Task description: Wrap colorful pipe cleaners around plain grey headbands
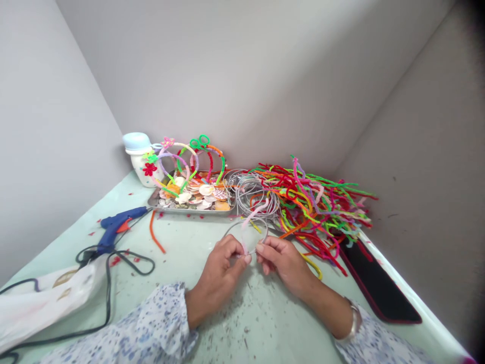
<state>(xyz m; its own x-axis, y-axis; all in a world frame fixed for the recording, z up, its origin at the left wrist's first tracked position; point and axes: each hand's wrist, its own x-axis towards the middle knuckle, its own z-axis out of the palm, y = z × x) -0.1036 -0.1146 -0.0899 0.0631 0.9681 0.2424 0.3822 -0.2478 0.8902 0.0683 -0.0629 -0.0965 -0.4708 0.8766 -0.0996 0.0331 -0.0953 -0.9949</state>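
"Gripping what, there?"

"In the closed fingers of my left hand [217,278] I have the lower end of a pale pink, fuzzy pipe cleaner [255,214], pinched at a thin, round, grey wire ring [267,230]. The pipe cleaner slants up from my fingertips, away from me."

"And your right?"

"My right hand [290,265] has its thumb and forefinger pressed together on the ring's right side. I hold everything on my side of the silver-coloured, rectangular metal tray [191,208], by its right end, over the pale green tabletop [185,247]."

"What does the tray carry?"

"Cream and orange seashells [206,190], with colourful fuzzy hoops [222,169] standing above them."

"And around it?"

"Just beside its right end I see a loose coil of grey wire [271,205]; farther right, a tangled heap of multicoloured fuzzy pipe cleaners [322,212]. At the tray's left end stands a white, rounded jar with a pale blue lid [144,169]. Left of the tray and nearer me lies a blue plastic glue gun with an orange trigger [113,230]."
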